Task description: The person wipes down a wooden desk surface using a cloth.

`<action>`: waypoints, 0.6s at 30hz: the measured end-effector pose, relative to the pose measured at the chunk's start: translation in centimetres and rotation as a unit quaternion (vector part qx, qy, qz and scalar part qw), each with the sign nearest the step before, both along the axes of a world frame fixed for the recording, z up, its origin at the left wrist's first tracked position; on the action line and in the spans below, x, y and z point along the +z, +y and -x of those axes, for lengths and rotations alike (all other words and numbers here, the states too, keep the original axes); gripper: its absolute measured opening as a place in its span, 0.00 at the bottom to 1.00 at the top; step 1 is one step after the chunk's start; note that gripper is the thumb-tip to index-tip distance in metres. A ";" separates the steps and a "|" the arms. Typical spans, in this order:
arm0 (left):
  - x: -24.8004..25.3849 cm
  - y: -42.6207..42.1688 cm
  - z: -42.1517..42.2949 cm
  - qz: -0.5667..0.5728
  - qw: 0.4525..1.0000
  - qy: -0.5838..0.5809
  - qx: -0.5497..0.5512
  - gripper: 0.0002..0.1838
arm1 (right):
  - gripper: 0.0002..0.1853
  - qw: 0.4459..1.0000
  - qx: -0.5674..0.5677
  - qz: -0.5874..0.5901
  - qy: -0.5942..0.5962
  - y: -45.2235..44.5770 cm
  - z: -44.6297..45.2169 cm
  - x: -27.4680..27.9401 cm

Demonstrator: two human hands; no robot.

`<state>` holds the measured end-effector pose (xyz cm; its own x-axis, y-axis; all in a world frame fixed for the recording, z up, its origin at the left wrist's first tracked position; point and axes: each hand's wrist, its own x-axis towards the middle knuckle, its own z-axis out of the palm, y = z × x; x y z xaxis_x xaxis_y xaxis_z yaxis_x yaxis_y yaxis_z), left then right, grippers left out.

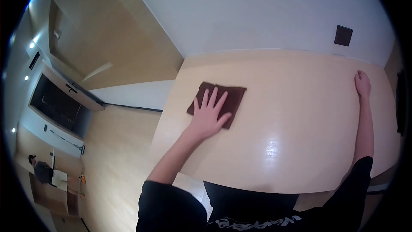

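Observation:
A dark brown cloth (237,99) lies spread on the left part of the pale wooden tabletop (283,116). My left hand (209,114) rests flat on top of it, fingers spread and palm down, covering the cloth's middle. Over at the far right of the tabletop is my right hand (363,85), its fingers curled in a loose fist against the surface. No object shows in that fist.
A white wall with a dark square wall plate (343,35) borders the table's far side. To the left, a wooden floor (118,146) leads to a dark doorway (58,103). A mop (68,141) and another person (45,172) are in the distance. A dark object (400,103) edges the right side.

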<state>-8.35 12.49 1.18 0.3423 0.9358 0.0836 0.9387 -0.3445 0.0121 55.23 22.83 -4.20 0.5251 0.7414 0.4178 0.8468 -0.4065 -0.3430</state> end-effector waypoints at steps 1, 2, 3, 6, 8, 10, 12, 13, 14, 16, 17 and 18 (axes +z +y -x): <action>0.4 -2.3 0.1 0.008 1.000 0.001 -0.002 0.37 | 0.21 1.000 0.004 0.001 -0.001 0.2 -0.5 -0.4; 0.6 -4.4 0.3 0.012 1.000 0.005 -0.005 0.38 | 0.21 1.000 0.011 -0.002 -0.007 0.4 -1.0 -0.7; 1.0 -6.6 0.4 0.027 1.000 0.006 -0.005 0.38 | 0.22 1.000 0.016 -0.005 -0.013 0.6 -1.2 -0.9; 1.3 -12.3 0.1 0.050 0.999 0.013 0.000 0.41 | 0.21 1.000 0.014 -0.004 0.000 0.2 -0.9 -0.6; 1.5 -15.0 -1.6 0.054 0.998 0.010 0.035 0.42 | 0.21 1.000 0.017 -0.008 -0.007 0.6 -1.9 -1.3; 1.4 -16.9 -4.0 0.035 0.997 -0.015 0.072 0.42 | 0.21 1.000 0.026 -0.010 -0.012 0.8 -2.0 -1.7; 0.9 -18.5 -5.9 0.026 0.996 -0.039 0.076 0.42 | 0.21 0.999 0.027 -0.008 -0.022 0.7 -1.7 -1.4; 1.1 -19.1 -6.6 0.027 0.996 -0.039 0.070 0.43 | 0.21 0.999 0.024 -0.007 -0.022 0.7 -1.8 -1.4; 0.8 -19.4 -7.1 0.033 0.997 -0.031 0.064 0.43 | 0.21 1.000 0.026 -0.003 -0.017 0.7 -1.9 -1.3; 0.6 -19.4 -6.9 0.032 0.997 -0.037 0.052 0.43 | 0.21 1.000 0.026 0.004 -0.011 0.6 -2.2 -1.5; 0.6 -19.1 -6.7 0.034 0.997 -0.036 0.050 0.43 | 0.21 0.999 0.028 0.006 -0.029 0.7 -2.2 -1.7; 0.7 -18.7 -6.6 0.034 0.998 -0.045 0.031 0.42 | 0.21 0.998 0.030 0.008 -0.046 0.6 -2.1 -1.6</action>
<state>-1.78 -6.16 1.92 0.2778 0.9595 0.0461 0.9523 -0.2814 0.1184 57.29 23.43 -5.77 0.4401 0.7769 0.4503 0.8971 -0.3592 -0.2572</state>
